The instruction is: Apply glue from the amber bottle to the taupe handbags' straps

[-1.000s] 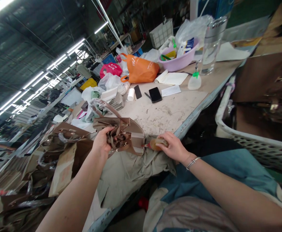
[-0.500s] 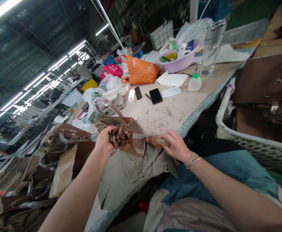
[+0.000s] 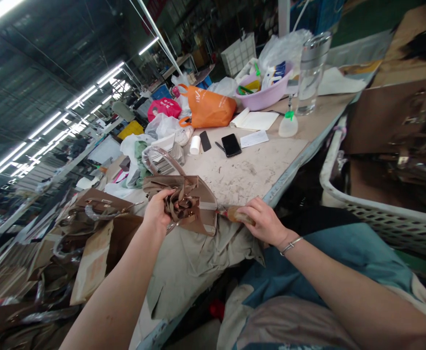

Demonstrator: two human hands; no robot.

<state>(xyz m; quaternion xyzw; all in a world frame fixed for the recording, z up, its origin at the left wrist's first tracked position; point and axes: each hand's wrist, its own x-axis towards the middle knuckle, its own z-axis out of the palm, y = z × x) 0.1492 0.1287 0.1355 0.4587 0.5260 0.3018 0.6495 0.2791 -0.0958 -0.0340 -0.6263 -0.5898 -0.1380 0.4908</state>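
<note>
My left hand (image 3: 155,210) is closed on the top of a small taupe leather handbag (image 3: 193,206), gripping its bunched straps and holding it upright on a beige cloth (image 3: 191,257). The bag's plastic-wrapped handle (image 3: 156,158) arches up behind it. My right hand (image 3: 263,222) is closed on a small amber bottle (image 3: 237,214) whose tip touches the bag's right side. A metal bangle sits on my right wrist.
A pile of brown bags (image 3: 89,228) lies at the left. On the worn table (image 3: 260,167) are a black phone (image 3: 231,144), white roll (image 3: 195,145), notebook (image 3: 255,120), orange bag (image 3: 207,107), lilac basin (image 3: 264,95), tall glass (image 3: 308,73) and squeeze bottle (image 3: 288,125). A white crate (image 3: 377,214) stands at the right.
My right hand has shifted the amber bottle slightly so its tip meets the bag's side. The view drifted a little; my left hand keeps its grip.
</note>
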